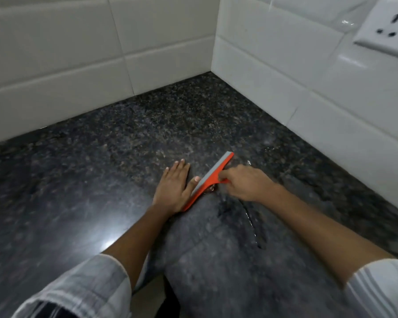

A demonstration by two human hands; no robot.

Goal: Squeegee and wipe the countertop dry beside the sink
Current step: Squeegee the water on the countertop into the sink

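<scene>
An orange squeegee point(213, 177) with a grey rubber blade lies edge-down on the dark speckled granite countertop point(101, 180), running diagonally from near left to far right. My right hand point(246, 184) grips its handle on the right side. My left hand point(176, 187) lies flat on the counter with fingers extended, its thumb touching the blade's left face. Thin streaks of water point(251, 220) glisten on the stone just behind and to the right of the squeegee. No sink is in view.
White tiled walls point(78, 65) meet in a corner at the back of the counter. A white wall socket point(386, 26) sits on the right wall, top right. The counter's front edge lies near my left sleeve point(83, 288).
</scene>
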